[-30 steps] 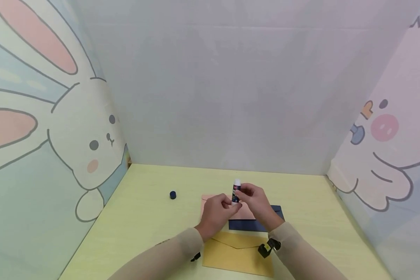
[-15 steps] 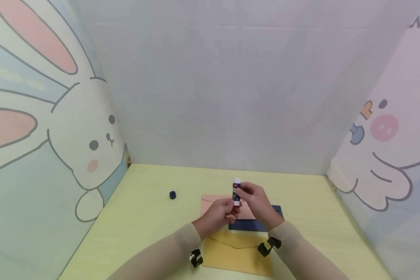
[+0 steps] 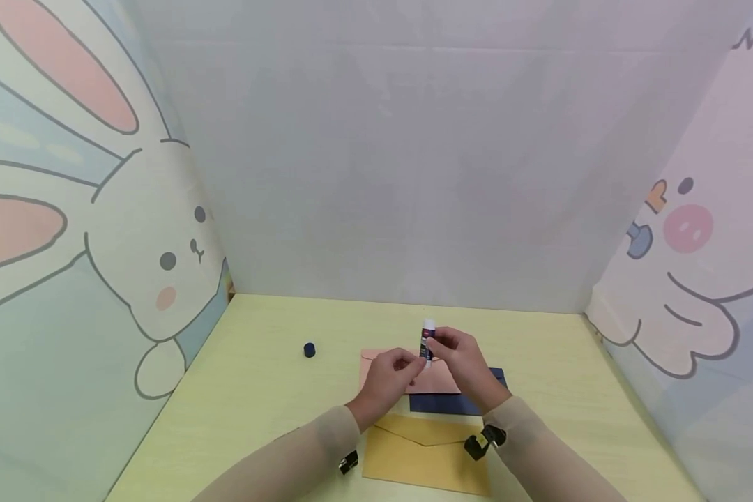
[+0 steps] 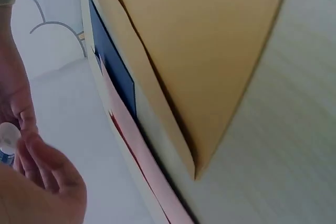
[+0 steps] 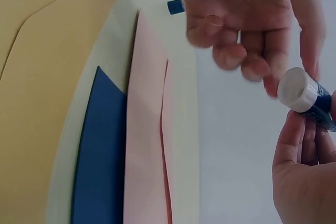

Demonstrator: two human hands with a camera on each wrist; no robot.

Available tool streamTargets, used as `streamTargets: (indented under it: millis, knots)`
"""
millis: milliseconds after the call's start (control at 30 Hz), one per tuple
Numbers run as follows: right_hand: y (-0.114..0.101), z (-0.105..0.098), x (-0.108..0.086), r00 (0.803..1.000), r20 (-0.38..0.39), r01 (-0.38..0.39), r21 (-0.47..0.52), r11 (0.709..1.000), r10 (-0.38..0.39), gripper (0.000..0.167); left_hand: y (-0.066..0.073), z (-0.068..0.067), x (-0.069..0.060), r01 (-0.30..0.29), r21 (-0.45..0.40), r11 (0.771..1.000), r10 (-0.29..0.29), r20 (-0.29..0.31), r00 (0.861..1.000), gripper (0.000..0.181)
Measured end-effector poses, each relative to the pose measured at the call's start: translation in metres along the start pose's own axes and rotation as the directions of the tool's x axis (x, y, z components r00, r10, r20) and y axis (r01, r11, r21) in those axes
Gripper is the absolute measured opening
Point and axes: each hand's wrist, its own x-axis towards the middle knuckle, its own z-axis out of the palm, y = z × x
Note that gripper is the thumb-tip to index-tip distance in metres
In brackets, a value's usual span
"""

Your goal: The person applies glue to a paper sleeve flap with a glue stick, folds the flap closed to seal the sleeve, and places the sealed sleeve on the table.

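Observation:
A glue stick (image 3: 427, 339) with a dark blue label and white ends stands nearly upright above the envelopes. My right hand (image 3: 467, 362) grips its barrel between thumb and fingers. At its lower end, my left hand (image 3: 384, 383) has thumb and forefinger around the white base (image 5: 295, 90), as the right wrist view shows. The other fingers of that hand hang loosely curled. Under the hands lies a pink envelope (image 3: 440, 382), partly over a dark blue envelope (image 3: 436, 404). Closer to me, a yellow envelope (image 3: 423, 464) lies with its flap side up.
A small dark blue cap (image 3: 309, 350) sits on the pale yellow table (image 3: 251, 390), left of the envelopes. A grey-white wall (image 3: 376, 174) rises at the back. Panels with cartoon animals (image 3: 157, 279) flank the table on both sides.
My left fingers have shifted about the base, dropping under it half a second ago and now coming back up beside it. The glue stick has moved slightly right, still in my right hand.

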Motion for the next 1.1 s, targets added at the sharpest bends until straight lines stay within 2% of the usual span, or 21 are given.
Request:
streamTargets:
  millis: [100,167,233,300,400,467,500,533,567,633,700,733,767,833,933,1033,1100]
  knots:
    - [0.0015,0.0015,-0.0008,1.0,-0.013,-0.004,-0.01,1.0,0.004,0.034,0.0022,0.0027,-0.0019,-0.068,0.192,0.979,0.086,-0.088,0.992,0.032]
    - [0.0019,0.0028,-0.0013,1.0,-0.021,-0.003,-0.02,1.0,0.003,0.035,0.0036,0.0049,-0.002,-0.089,0.268,0.959,0.124,-0.114,0.986,0.033]
    - [0.0019,0.0037,-0.0016,1.0,-0.024,-0.001,-0.03,1.0,0.0,0.036,0.0049,0.0066,-0.0023,-0.113,0.31,0.944,0.157,-0.12,0.98,0.031]
    - [0.0014,0.0038,-0.0018,1.0,-0.024,0.003,-0.036,0.999,-0.003,0.036,0.0061,0.0074,-0.0029,-0.133,0.305,0.943,0.174,-0.112,0.978,0.03]
    - [0.0003,0.0025,-0.002,1.0,-0.028,0.006,-0.032,0.999,-0.007,0.036,0.006,0.0068,-0.0035,-0.137,0.206,0.969,0.153,-0.063,0.986,0.028]
    - [-0.0007,0.0018,-0.0024,1.0,-0.024,0.007,-0.024,1.0,-0.008,0.036,0.0049,0.0054,-0.0033,-0.078,0.055,0.995,0.078,0.006,0.997,0.031]
    - [-0.0011,0.0017,-0.0025,1.0,-0.022,0.006,-0.018,1.0,-0.006,0.036,0.0038,0.0045,-0.003,-0.031,-0.037,0.999,0.033,0.054,0.998,0.032]
    - [-0.0017,0.0018,-0.0024,1.0,-0.02,0.002,-0.009,1.0,-0.002,0.036,0.0028,0.0036,-0.0023,0.028,-0.134,0.991,-0.013,0.109,0.994,0.034]
    - [-0.0024,0.0021,-0.0024,1.0,-0.014,-0.002,0.002,1.0,0.002,0.037,0.0016,0.0028,-0.0016,0.093,-0.224,0.97,-0.057,0.165,0.985,0.037]
    - [-0.0041,0.0033,-0.0027,1.0,0.001,-0.008,0.018,1.0,0.008,0.037,-0.0002,0.0017,-0.0001,0.217,-0.36,0.907,-0.123,0.267,0.956,0.041]
    - [-0.0057,0.0045,-0.0033,1.0,0.015,-0.012,0.031,0.999,0.011,0.038,-0.001,0.0012,0.0011,0.288,-0.423,0.859,-0.148,0.332,0.931,0.044]
    - [-0.0062,0.0047,-0.0034,1.0,0.021,-0.011,0.033,0.999,0.01,0.039,-0.0009,0.0011,0.0017,0.305,-0.438,0.846,-0.152,0.349,0.925,0.045]
    - [-0.0065,0.0047,-0.0035,1.0,0.027,-0.008,0.034,0.999,0.007,0.039,-0.0011,0.0011,0.0022,0.308,-0.441,0.843,-0.151,0.355,0.923,0.045]
    - [-0.0067,0.0038,-0.0036,1.0,0.026,-0.001,0.033,0.999,0.0,0.04,-0.0004,0.0005,0.0027,0.297,-0.424,0.856,-0.147,0.35,0.925,0.045]
    - [-0.0059,0.0015,-0.0025,1.0,0.01,0.009,0.038,0.999,-0.009,0.038,-0.0003,-0.0004,0.0034,0.244,-0.371,0.896,-0.128,0.311,0.942,0.046]
    - [-0.0051,0.0002,-0.0019,1.0,0.005,0.018,0.043,0.999,-0.018,0.038,0.0012,0.0012,0.0015,0.136,-0.24,0.961,-0.084,0.217,0.973,0.043]
    - [-0.0045,0.0002,-0.0015,1.0,0.007,0.024,0.044,0.999,-0.024,0.039,0.0033,0.0039,-0.0006,0.058,-0.131,0.99,-0.042,0.125,0.991,0.041]
